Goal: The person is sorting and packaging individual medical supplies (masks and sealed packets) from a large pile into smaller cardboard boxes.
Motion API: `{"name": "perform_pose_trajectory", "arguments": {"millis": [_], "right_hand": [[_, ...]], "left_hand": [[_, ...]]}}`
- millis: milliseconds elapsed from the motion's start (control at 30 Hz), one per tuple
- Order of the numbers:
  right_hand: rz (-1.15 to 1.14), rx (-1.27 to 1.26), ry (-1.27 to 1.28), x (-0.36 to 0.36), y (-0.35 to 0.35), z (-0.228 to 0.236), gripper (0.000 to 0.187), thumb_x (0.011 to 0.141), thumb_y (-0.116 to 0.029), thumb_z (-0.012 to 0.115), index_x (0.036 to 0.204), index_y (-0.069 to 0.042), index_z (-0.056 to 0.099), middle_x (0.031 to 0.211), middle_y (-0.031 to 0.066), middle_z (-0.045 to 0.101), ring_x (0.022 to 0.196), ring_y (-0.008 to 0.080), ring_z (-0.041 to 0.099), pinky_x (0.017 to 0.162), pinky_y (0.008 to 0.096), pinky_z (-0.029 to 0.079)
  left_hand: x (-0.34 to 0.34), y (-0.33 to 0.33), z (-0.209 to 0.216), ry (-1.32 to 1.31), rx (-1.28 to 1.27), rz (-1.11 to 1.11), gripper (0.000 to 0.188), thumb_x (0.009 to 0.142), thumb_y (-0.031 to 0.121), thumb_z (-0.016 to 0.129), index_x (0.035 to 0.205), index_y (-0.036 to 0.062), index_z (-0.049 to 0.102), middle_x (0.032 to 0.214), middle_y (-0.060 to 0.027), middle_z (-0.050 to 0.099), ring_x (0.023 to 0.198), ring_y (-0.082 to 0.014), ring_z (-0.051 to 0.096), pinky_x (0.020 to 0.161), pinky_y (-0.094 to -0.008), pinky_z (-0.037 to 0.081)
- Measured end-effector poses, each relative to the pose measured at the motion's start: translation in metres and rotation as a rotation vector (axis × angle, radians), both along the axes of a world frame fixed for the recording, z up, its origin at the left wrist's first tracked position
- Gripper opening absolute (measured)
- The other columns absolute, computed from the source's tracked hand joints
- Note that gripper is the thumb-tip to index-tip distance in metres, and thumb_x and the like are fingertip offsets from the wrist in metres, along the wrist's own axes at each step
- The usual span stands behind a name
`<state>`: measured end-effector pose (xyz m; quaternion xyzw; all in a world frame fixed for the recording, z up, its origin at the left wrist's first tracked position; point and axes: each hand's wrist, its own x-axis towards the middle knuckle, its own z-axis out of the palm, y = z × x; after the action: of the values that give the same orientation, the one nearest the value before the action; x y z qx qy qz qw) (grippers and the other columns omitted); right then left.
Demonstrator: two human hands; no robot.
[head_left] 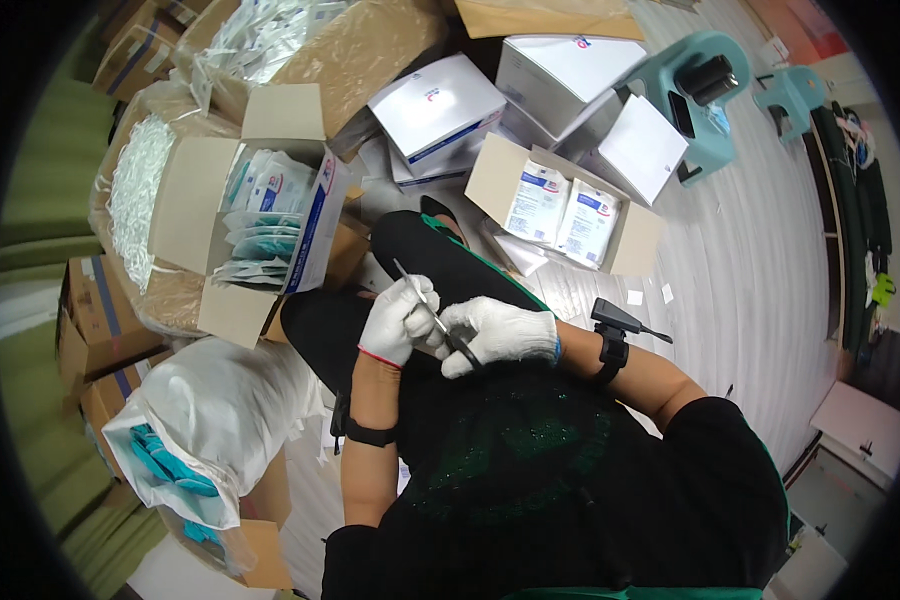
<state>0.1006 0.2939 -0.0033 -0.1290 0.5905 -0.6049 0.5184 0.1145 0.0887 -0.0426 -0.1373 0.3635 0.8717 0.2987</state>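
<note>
Both my hands wear white knit gloves and meet above my lap. My right hand (500, 334) is closed round the dark handle end of a pair of scissors (464, 352). Their thin metal blade points up and left, across the fingers of my left hand (398, 320). My left fingers are curled in against the blade; whether anything else is inside them is hidden. Ahead of my hands, an open carton (315, 225) holds several flat packets (270, 190) with teal contents. Another open carton (635, 235) to the right holds white printed packs (538, 200).
White closed boxes (438, 100) stand at the back. A teal machine (710, 100) is at the back right. On the left are a plastic-lined carton of white strips (142, 195), a white sack (240, 400) with teal items (165, 460), and brown cartons (105, 310).
</note>
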Motion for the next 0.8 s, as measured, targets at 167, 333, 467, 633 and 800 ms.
{"name": "perform_pose_trajectory", "arguments": {"millis": [167,333,467,633,800], "right_hand": [[-0.04,-0.114,-0.096,-0.003,0.02,-0.004,0.04,0.08,-0.009,0.078,0.115,-0.002,0.061,0.095,0.0013,0.064,0.086,0.0072,0.059,0.075,0.0235,0.05],[-0.215,-0.177,-0.075,-0.004,0.039,-0.005,0.037,0.08,-0.002,0.077,0.112,-0.004,0.06,0.103,0.0017,0.063,0.098,0.01,0.06,0.084,0.026,0.052],[-0.604,0.224,0.114,-0.017,0.076,-0.042,0.031,0.079,-0.002,0.076,0.107,-0.001,0.062,0.093,0.0048,0.068,0.089,0.0106,0.065,0.08,0.0259,0.054],[-0.62,1.304,0.403,-0.059,0.158,-0.134,0.05,0.07,-0.031,0.075,0.105,0.002,0.064,0.09,0.0209,0.07,0.09,0.0319,0.07,0.08,0.041,0.055],[-0.8,1.587,0.006,-0.078,0.167,-0.18,0.088,0.066,-0.044,0.079,0.132,0.005,0.046,0.126,0.0249,0.057,0.113,0.036,0.062,0.091,0.0406,0.054]], "left_hand": [[-0.01,0.005,-0.003,-0.057,0.149,0.044,0.03,0.104,0.025,0.048,0.112,-0.002,0.056,0.076,-0.0035,0.052,0.053,-0.0043,0.038,0.045,-0.0204,0.031],[-0.028,0.043,0.03,-0.032,0.054,0.014,0.058,0.105,0.042,0.038,0.138,-0.0064,0.04,0.118,-0.0185,0.063,0.07,-0.0183,0.063,0.063,-0.0312,0.055],[-0.029,0.05,0.003,-0.072,0.084,0.132,0.057,0.106,0.04,0.039,0.137,-0.007,0.04,0.123,-0.0201,0.062,0.089,-0.0196,0.067,0.075,-0.0294,0.057],[-0.019,0.048,-0.037,-0.144,-0.125,0.073,0.04,0.105,0.028,0.046,0.13,-0.0022,0.05,0.112,-0.0134,0.064,0.08,-0.0143,0.061,0.07,-0.025,0.052],[-0.018,0.055,-0.042,-0.163,-0.2,0.087,0.033,0.102,0.022,0.05,0.126,-0.0004,0.055,0.102,-0.0109,0.066,0.074,-0.0124,0.06,0.065,-0.0236,0.048]]}}
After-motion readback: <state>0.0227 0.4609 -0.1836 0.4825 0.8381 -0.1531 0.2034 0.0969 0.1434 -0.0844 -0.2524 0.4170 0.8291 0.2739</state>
